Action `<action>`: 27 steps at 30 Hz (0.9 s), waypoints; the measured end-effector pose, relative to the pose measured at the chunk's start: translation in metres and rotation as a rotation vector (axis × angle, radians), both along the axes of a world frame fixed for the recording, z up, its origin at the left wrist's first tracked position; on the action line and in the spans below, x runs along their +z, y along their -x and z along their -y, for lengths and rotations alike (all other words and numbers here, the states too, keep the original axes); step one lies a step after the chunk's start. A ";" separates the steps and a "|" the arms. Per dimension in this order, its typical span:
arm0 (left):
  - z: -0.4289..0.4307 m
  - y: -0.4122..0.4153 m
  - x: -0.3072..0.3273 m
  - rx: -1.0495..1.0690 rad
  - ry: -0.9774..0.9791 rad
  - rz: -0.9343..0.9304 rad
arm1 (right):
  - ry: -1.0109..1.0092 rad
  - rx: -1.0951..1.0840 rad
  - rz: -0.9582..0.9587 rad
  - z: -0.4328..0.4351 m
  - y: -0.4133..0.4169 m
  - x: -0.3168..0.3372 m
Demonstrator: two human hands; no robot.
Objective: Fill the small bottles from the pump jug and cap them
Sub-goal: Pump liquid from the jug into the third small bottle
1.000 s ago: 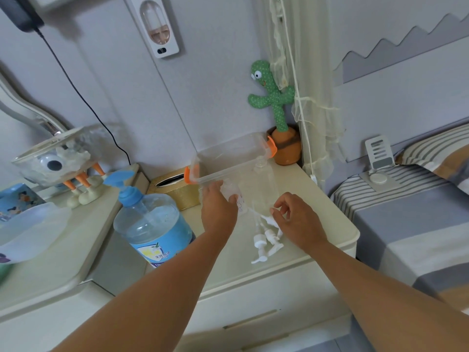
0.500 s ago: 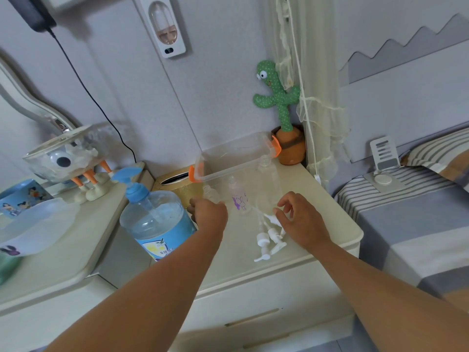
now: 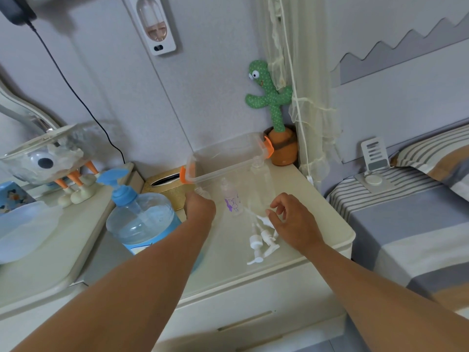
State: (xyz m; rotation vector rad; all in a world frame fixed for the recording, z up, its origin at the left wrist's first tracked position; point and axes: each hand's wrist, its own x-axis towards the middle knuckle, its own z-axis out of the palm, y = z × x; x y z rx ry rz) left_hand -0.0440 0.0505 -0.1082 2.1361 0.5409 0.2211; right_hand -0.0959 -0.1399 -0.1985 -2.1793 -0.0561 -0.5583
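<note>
Jug (image 3: 140, 219) with blue pump at left of the table (image 3: 319, 199), just beside left hand (image 3: 200, 208), grip clamped round a small upright bottle (image 3: 200, 191), neck uncapped and nearest the spout; rightward, printed bottle (image 3: 232, 203) standing, then right hand (image 3: 291, 221), fingers loosely apart over loose caps (image 3: 261, 241).

The left hand (image 3: 200, 207) holds a small clear bottle (image 3: 200, 191) just right of the blue pump jug (image 3: 140, 219). The right hand (image 3: 291, 219) hangs with loose fingers over the white pump caps (image 3: 261, 241) on the cream table (image 3: 324, 224). Two more clear bottles (image 3: 232, 201) stand between the hands, in front of a clear box (image 3: 225, 158).
</note>
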 end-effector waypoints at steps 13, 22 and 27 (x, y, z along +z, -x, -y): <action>0.006 0.028 0.001 -0.045 0.031 0.084 | 0.006 0.005 0.005 0.000 0.004 0.004; -0.008 0.076 0.024 -0.181 0.091 0.123 | -0.021 0.116 0.107 -0.007 0.027 0.028; -0.013 0.100 0.042 -0.218 0.113 0.125 | -0.062 0.325 -0.005 -0.027 0.053 0.054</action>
